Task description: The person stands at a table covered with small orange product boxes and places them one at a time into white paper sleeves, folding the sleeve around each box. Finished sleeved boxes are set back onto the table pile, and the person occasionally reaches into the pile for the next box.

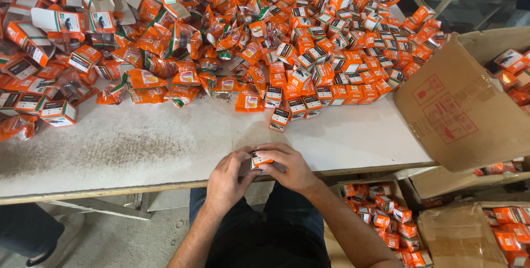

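Both hands' grip closed on one small orange box (pixel 259 159): left hand (pixel 226 178) and right hand (pixel 290 167) pinch it at the near edge of the surface (pixel 165 146). Far side: heap of orange boxes (pixel 331 41) (many). Right: tilted cardboard carton (pixel 458 108); near right, open carton (pixel 381 218) holding more.

small orange box (pixel 259 159) mostly covered by hands, label print too small

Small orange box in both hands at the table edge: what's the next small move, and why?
Probably press the flap shut. Left hand and right hand pinch the small orange box over the table edge, thumbs on its upper end. Closed boxes fill the open carton below on the right, likely its next stop.
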